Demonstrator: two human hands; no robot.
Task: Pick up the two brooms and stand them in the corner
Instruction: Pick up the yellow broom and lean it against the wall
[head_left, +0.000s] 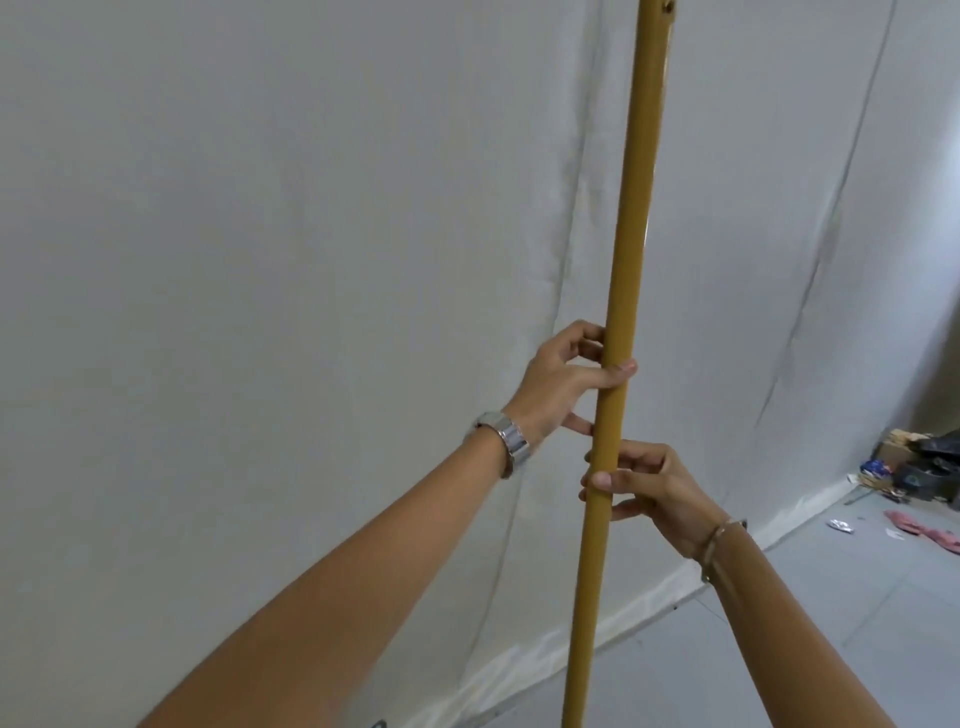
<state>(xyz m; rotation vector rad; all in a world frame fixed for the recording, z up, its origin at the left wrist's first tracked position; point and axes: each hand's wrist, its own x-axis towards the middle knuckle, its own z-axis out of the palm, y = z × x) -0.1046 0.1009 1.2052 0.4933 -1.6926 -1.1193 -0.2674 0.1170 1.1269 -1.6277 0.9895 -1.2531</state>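
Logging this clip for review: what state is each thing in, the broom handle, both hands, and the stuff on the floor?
Yellow broom handle: near upright, held before the white sheet; head out of view.
Left hand: closed on the handle, upper grip.
Right hand: closed on the handle, below the left.
Clutter pile: lying on the floor, far right.

One broom handle (621, 291) is up, a glossy mustard-yellow pole standing nearly upright with a slight lean, running from the bottom edge right out through the top. A small hole shows near its upper end. Head and bristles are out of view.
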